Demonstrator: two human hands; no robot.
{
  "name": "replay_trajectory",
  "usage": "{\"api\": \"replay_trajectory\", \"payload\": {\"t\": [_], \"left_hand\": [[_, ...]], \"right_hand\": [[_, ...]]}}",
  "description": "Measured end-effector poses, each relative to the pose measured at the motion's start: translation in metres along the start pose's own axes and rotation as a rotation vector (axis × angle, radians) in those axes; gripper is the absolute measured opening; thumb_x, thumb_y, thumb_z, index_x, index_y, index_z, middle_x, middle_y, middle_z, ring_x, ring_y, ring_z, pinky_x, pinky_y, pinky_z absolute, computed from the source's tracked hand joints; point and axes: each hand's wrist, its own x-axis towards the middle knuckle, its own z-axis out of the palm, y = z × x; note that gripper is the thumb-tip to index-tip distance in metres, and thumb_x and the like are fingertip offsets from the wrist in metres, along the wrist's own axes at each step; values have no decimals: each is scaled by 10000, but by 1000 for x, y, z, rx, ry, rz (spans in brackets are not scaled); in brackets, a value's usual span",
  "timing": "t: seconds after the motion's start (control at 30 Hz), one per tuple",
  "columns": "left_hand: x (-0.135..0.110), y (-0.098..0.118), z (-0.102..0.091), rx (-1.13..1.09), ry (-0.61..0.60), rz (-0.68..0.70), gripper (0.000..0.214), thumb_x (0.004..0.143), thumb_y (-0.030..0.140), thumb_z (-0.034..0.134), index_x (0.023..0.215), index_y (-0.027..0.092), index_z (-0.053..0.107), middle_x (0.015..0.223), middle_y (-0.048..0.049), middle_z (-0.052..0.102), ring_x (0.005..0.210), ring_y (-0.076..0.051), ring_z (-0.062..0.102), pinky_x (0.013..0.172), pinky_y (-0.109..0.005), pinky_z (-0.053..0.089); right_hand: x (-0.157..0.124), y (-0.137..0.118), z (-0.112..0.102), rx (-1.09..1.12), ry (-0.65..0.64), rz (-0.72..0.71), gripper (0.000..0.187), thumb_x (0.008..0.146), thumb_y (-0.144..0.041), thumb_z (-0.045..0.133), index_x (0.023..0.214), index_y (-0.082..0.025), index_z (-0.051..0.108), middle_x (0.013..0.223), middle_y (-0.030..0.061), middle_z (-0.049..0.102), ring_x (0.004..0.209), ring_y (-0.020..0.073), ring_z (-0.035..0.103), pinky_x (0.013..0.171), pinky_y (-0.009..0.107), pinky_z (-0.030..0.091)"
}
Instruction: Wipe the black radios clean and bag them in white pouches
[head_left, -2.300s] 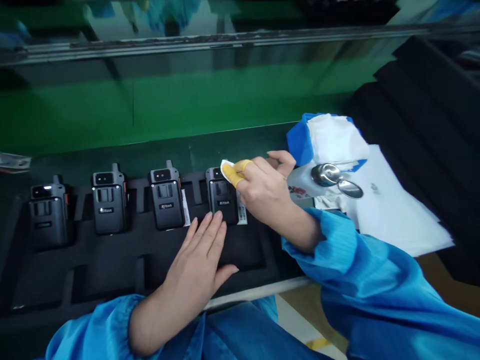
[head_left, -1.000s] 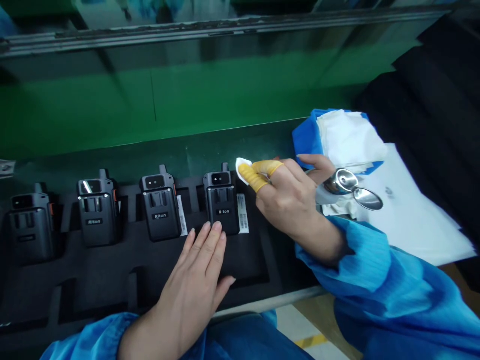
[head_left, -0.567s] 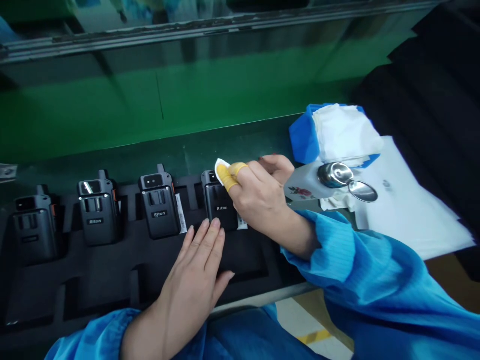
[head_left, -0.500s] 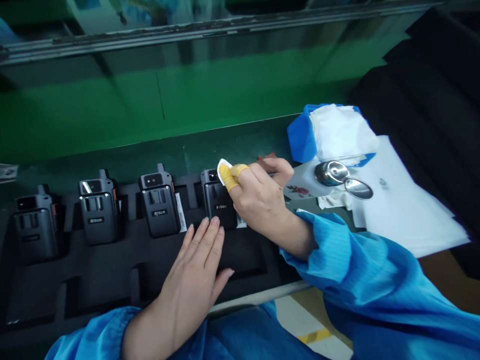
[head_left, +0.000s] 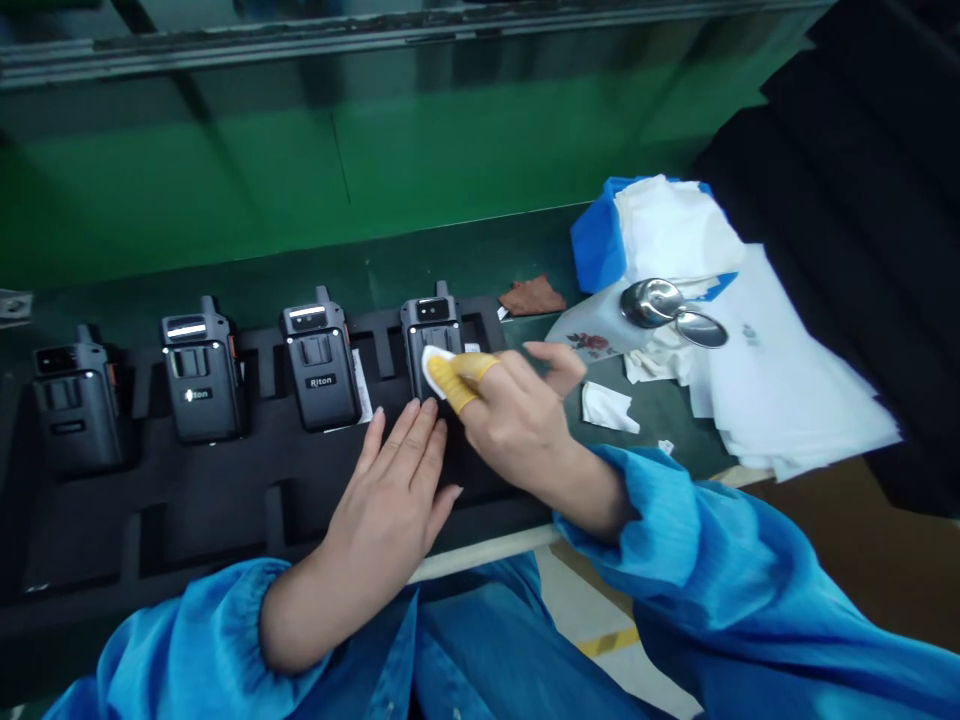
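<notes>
Several black handheld devices stand in a black foam tray. My right hand, with yellow finger cots on two fingers, pinches a small white wipe and presses it on the front of the rightmost device. My left hand lies flat and open on the tray, fingertips touching the lower edge of that device. Its neighbours on the left stand untouched.
A white squeeze bottle with a metal cap lies right of the tray. Behind it are a blue pack of white wipes, white sheets, a brown rag and a small white scrap. Black foam trays are stacked far right.
My right hand has slid the wipe down from the top of the rightmost device to its front. My left hand stays flat at the device's base. The view has tilted.
</notes>
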Motion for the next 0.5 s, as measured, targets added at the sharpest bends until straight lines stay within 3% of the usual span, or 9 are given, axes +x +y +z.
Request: {"api": "replay_trajectory", "payload": {"t": [0.1, 0.27, 0.5], "left_hand": [[-1, 0, 1, -8, -5, -4, 401, 957, 257, 395, 1233, 8, 545, 1292, -192, 605, 1231, -314, 553, 1009, -513, 476], [-2, 0, 2, -17, -21, -9, 391, 951, 248, 417, 1232, 15, 554, 1350, -191, 558, 1270, -312, 517, 1042, -504, 452], [-1, 1, 2, -29, -25, -17, 403, 953, 256, 404, 1234, 8, 551, 1309, -194, 592, 1264, -312, 523, 1045, -513, 448]], "right_hand": [[-1, -7, 0, 42, -40, -54, 283, 861, -99, 511, 600, -186, 579, 726, -9, 573, 778, 122, 428, 946, 365, 186], [-4, -1, 1, -7, -15, -11, 334, 819, -14, 473, 538, -185, 533, 669, 3, 560, 744, 133, 418, 919, 373, 200], [-2, -7, 5, 33, 8, -47, 313, 862, -88, 493, 579, -200, 564, 681, -14, 571, 763, 132, 429, 927, 372, 209]]}}
